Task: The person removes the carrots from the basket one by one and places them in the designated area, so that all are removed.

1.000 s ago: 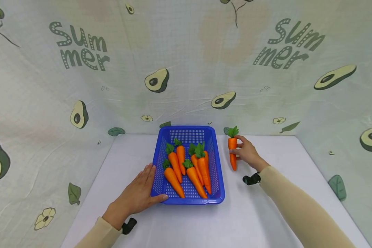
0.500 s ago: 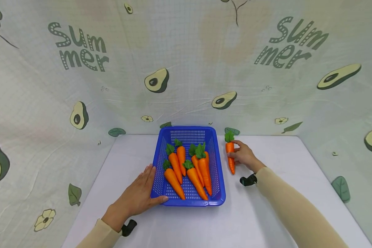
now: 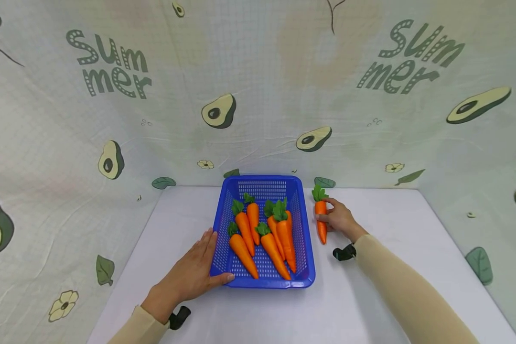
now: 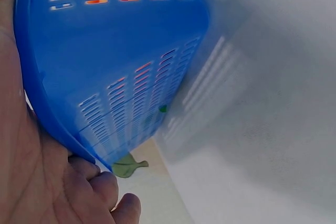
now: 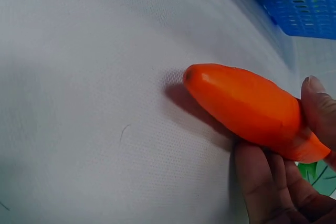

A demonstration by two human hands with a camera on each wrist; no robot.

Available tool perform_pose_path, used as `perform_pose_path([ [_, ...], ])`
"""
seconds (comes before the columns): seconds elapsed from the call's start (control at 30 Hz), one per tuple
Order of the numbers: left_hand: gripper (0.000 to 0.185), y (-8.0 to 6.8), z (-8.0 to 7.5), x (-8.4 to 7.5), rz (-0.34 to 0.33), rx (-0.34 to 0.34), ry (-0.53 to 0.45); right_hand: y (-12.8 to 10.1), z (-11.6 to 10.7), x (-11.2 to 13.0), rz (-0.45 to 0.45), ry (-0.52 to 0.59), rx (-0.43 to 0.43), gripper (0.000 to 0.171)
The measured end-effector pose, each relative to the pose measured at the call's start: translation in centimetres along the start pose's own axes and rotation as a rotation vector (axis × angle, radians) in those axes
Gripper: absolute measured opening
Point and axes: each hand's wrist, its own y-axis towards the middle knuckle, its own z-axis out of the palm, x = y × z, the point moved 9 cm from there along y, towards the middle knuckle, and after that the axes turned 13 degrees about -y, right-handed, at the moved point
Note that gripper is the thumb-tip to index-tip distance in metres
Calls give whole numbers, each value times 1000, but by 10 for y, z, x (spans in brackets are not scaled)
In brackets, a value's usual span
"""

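Observation:
A blue plastic basket (image 3: 307,239) with slotted walls stands on the white table, holding several orange carrots (image 3: 244,255) with green leafy tops. My left hand (image 3: 189,270) rests on its near left corner, fingers straight along the left rim and thumb on the front rim. In the left wrist view, the palm (image 4: 31,182) lies against the basket rim. To the right of the basket, my right hand (image 3: 339,220) holds one carrot (image 3: 321,229) between thumb and fingers, leaves pointing away from me. The right wrist view shows this carrot's tip (image 5: 197,77) close over the tabletop, its shadow beside it.
The white tabletop (image 3: 382,215) extends around the basket. Behind and at both sides hangs a pale cloth (image 3: 258,86) printed with avocados, leaves and the word "summer". It meets the table just behind the basket.
My right hand has brought its carrot slightly nearer to me, mostly in the first half second. My left hand stays on the basket corner.

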Motion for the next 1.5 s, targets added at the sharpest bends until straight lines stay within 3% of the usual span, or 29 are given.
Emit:
perform_pose_path([
  [0.37, 120, 0, 1, 0, 6, -16, -14, -5, -3, 6, -31, -17, -41, 81],
  [0.83, 121, 1, 3, 2, -13, -9, -14, -6, -8, -2, 9, -41, -67, 80],
  [1.03, 121, 2, 3, 3, -10, -12, -20, -8, -13, -4, 12, -22, -98, 83],
  [1.2, 123, 2, 2, 3, -9, -10, -20, -14, -25, -2, 38, -79, -150, 78],
  [1.37, 127, 1, 2, 4, -10, -4, -18, -25, -45, 10, 62, -100, -250, 73],
  [1.5, 127, 1, 2, 4, -10, -2, -22, -36, -59, 40, 20, -45, -297, 70],
])
